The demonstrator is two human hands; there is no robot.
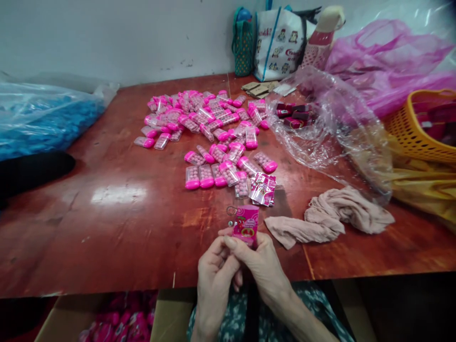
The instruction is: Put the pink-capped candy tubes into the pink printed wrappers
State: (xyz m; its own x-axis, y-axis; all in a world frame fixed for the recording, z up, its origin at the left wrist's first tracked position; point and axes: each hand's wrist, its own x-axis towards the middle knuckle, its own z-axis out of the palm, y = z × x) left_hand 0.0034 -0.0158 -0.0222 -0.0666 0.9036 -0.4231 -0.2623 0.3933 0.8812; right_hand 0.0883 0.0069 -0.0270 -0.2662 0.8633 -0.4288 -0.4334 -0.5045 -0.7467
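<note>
Close to the table's front edge, my left hand (216,268) and my right hand (266,266) meet around a small pink printed candy pack (245,222). Both are closed on it, the right thumb lying across its lower front; its lower end is hidden by the fingers. Just beyond lies a small pile of flat, shiny pink printed sleeves (262,190). Next to these, clear candy boxes with pink caps (205,175), filled with pale pink balls, lie in a loose group. A larger heap of the same boxes (195,111) spreads farther back.
A crumpled beige cloth (331,216) lies at right. Behind it are a clear plastic bag (320,142) with dark red packs and a yellow basket (416,123). A bag of blue pieces (46,118) sits left. Below the edge, a cardboard box (64,316) holds pink packs.
</note>
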